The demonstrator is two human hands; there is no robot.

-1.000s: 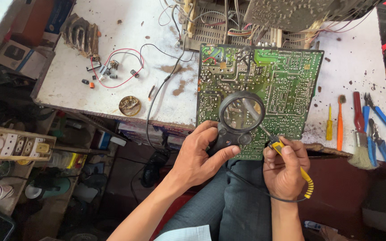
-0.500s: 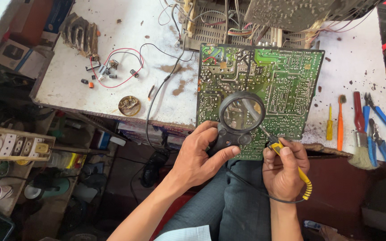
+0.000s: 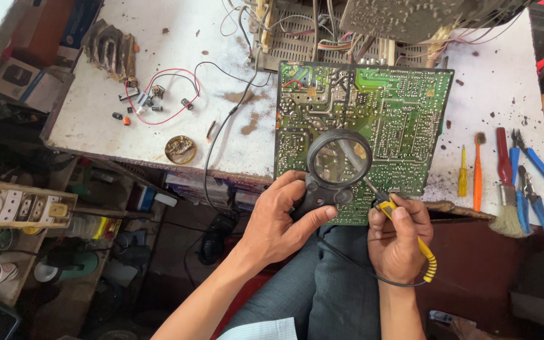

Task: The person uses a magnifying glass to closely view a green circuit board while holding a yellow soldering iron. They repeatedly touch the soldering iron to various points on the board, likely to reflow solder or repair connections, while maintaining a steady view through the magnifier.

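While the left hand closes around the black handle of a magnifier, it keeps the round lens flat above the near part of the green board, apparently so that the fine tracks under the glass read larger. The handle runs from the lens down toward the person, so the magnifier's long axis lies near to far, lens end away from the body.

Just right of the magnifier, the right hand grips a yellow-handled probe pen-fashion, fingers closed on it. The probe's long axis slants from lower right to upper left; its thin metal tip points up under the lens rim onto the board, and a black lead trails from its tail end toward the person's lap. That slant seems meant to bring the tip into the magnified patch without the hand blocking the view.

Beneath the magnifier, the board lies solder side up on the white counter, its near edge overhanging toward the person. Right of the magnifier lie a small yellow screwdriver, an orange brush and blue-handled pliers. Left of it sit a round tin and a red wire among loose parts.
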